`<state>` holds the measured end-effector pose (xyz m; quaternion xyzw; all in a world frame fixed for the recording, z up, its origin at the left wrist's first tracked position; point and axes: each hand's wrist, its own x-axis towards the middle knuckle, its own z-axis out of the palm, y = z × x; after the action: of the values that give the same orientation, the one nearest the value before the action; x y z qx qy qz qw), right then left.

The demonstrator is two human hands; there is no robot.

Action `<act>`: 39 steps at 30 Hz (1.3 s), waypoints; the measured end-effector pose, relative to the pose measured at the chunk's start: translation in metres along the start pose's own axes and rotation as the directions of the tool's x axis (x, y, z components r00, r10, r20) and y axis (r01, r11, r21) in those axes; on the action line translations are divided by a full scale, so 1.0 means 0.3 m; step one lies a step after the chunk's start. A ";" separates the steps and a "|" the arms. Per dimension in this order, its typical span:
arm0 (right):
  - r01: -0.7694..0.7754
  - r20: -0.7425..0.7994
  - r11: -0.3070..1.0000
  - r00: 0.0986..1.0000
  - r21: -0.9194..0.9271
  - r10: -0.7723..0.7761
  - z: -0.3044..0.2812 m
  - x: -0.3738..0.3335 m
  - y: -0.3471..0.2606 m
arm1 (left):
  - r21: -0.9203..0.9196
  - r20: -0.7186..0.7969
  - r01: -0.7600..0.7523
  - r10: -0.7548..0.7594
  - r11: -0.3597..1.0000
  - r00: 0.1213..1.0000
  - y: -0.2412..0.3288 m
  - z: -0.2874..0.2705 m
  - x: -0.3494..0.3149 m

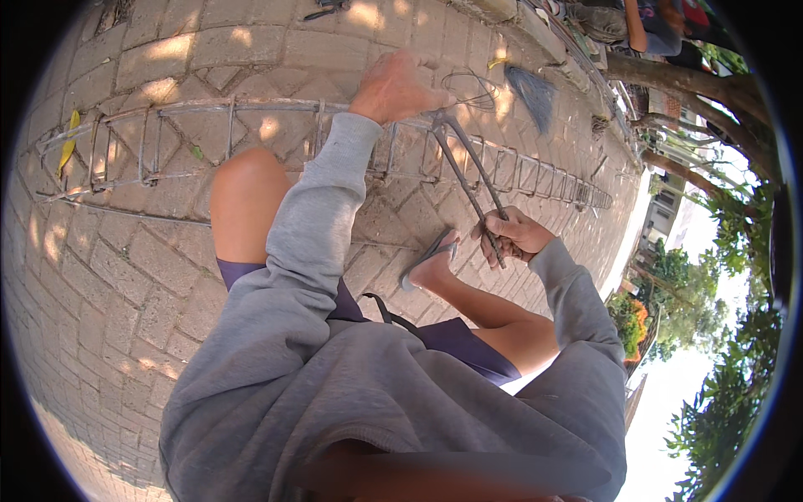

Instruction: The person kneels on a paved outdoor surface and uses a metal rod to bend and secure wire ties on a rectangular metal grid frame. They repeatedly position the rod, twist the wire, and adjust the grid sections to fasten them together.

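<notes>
My right hand is closed around the handles of long-handled pincers. The head of the pincers points away from me, up against the near bars of a long steel rebar cage. Beside that head is my left hand, over the far side of the cage and smeared by motion. A loose loop of thin wire shows just past its fingertips. Whether the fingers pinch this wire cannot be made out. The cage lies across the ground from left to right, with square stirrups along it.
A bundle of cut tie wire lies on the brick paving beyond the cage. A concrete curb runs at the far right, with another person behind it near tree trunks. My sandalled foot stands near the cage.
</notes>
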<state>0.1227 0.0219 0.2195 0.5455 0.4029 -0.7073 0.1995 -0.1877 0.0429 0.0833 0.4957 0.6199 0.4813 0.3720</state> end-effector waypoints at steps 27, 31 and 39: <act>-0.235 -0.689 0.650 0.185 -0.723 -0.700 -0.377 0.337 0.621 | -0.895 0.446 0.445 -0.079 -0.024 0.892 0.277 0.492 -0.228; 0.883 -0.457 0.423 0.468 0.204 -0.757 -0.462 0.154 0.434 | -0.871 0.487 0.491 -0.146 -0.013 0.861 0.389 0.612 -0.316; 0.921 -0.208 0.364 0.386 0.139 -0.899 -0.509 0.038 0.272 | -0.746 0.389 0.538 -0.399 0.392 0.830 0.617 0.646 -0.359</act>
<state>0.2712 0.0952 0.1679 0.2846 0.5604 -0.7138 -0.3089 0.0667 -0.0094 0.2098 0.0961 0.3997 0.5525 0.7251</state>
